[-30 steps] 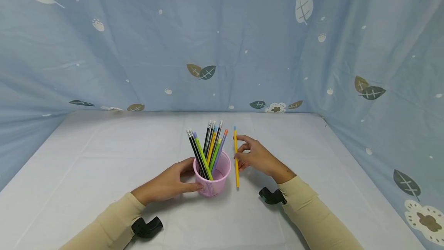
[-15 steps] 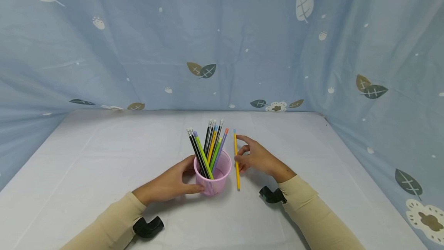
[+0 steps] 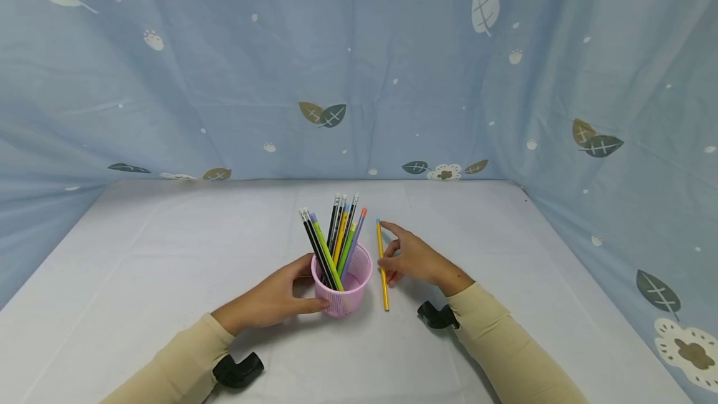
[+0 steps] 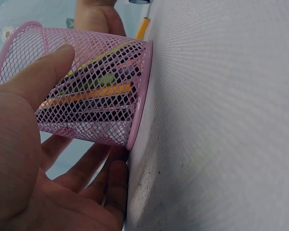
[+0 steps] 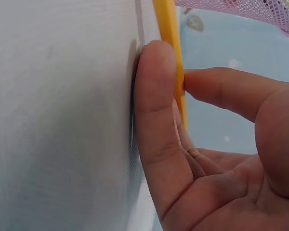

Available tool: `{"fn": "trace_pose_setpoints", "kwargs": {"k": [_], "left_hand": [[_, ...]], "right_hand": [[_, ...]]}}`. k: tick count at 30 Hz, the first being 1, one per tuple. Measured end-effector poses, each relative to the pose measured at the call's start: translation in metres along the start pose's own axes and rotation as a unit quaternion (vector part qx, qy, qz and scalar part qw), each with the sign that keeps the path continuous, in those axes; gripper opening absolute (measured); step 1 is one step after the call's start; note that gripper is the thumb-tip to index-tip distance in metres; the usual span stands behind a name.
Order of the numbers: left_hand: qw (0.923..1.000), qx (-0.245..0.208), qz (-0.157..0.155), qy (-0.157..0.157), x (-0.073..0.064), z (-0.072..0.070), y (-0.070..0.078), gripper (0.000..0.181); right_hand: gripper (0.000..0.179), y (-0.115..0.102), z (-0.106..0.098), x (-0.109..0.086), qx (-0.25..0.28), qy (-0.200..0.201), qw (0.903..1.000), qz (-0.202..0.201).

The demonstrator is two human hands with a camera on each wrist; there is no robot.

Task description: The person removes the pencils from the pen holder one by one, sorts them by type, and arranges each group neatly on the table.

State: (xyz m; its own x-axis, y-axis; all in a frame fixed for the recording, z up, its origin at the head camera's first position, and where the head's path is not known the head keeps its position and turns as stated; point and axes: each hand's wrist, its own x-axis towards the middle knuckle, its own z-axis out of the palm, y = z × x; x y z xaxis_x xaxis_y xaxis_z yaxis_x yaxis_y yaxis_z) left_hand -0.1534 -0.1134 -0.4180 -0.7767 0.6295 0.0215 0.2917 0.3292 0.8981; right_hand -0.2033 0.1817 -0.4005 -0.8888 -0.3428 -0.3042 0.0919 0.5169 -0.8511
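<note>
Fingers and thumb of our right hand [image 3: 415, 257] pinch a thin yellow pencil with a blue end [image 3: 384, 288], just to the right of the round pink mesh cup [image 3: 344, 303]. Its blue end has dipped since a second ago, so we think the pencil is now almost flat on the table, outside the cup. Our left hand [image 3: 275, 295] curls round the cup's left side, same as before. Black, green, yellow and purple pencils [image 3: 328, 254] lean inside the cup. Under the cup we see smooth white cloth [image 3: 168, 235]. Behind the cup hangs a blue cloth curtain with leaves and flowers [image 3: 224, 67].
</note>
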Motion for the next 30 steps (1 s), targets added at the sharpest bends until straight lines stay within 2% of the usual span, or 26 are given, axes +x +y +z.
{"fn": "trace_pose_setpoints", "kwargs": {"k": [10, 18, 26, 30], "left_hand": [[1.0, -0.001, -0.007, 0.002, -0.0008, -0.0002, 0.001, 0.077], [1.0, 0.002, -0.004, 0.001, -0.0003, 0.0003, 0.001, 0.075], [0.9996, 0.001, -0.027, 0.007, -0.0013, 0.0006, 0.0008, 0.079], [0.9997, 0.003, -0.021, 0.009, -0.0008, 0.0006, 0.0007, 0.078]], "right_hand": [[0.083, -0.0004, 0.0022, 0.0, -0.037, 0.016, 0.999, 0.018], [0.074, -0.0017, 0.0036, -0.002, -0.078, 0.023, 0.9966, 0.016], [0.075, -0.0013, 0.0042, -0.0023, -0.08, 0.015, 0.9966, 0.016], [0.076, -0.0008, 0.0046, -0.0019, -0.085, 0.018, 0.9961, 0.016]]}}
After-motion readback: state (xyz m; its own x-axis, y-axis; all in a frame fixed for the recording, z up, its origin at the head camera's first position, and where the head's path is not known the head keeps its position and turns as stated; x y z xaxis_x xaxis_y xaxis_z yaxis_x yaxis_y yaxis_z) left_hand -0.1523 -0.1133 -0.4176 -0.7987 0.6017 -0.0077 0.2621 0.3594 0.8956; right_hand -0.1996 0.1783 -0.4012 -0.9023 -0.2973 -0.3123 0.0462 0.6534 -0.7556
